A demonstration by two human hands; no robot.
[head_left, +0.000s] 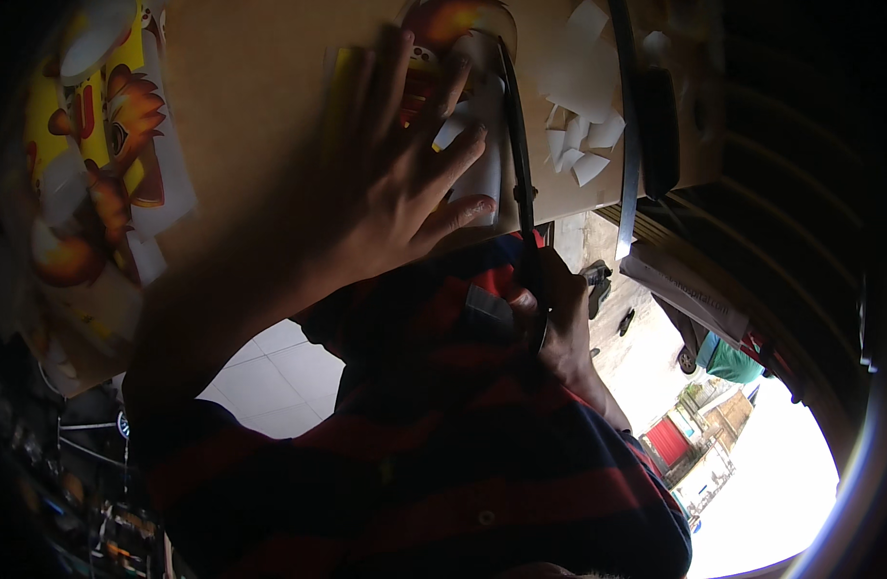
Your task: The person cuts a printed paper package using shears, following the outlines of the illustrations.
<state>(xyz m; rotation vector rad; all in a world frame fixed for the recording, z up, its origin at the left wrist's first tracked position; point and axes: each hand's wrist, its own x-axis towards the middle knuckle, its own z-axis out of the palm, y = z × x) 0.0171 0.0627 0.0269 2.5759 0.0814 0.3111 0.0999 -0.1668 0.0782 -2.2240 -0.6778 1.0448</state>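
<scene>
My left hand (390, 183) lies palm down with its fingers spread, pressing on a printed cutout (458, 21) on the tan tabletop. The cutout shows an orange-brown cartoon figure, partly covered by my fingers. In my right hand (562, 314), closed at the table's near edge, is a pair of dark scissors (525, 193). Its long blades point away from me along the cutout's right side, and they look nearly together. Shadow hides part of my grip on the handles.
White paper scraps (581, 125) lie to the right, beside a long metal strip (625, 135) and a dark oblong object (662, 125). More printed cartoon sheets (135, 135) overlap on the left of the table (241, 68). A bright outdoor area shows at lower right.
</scene>
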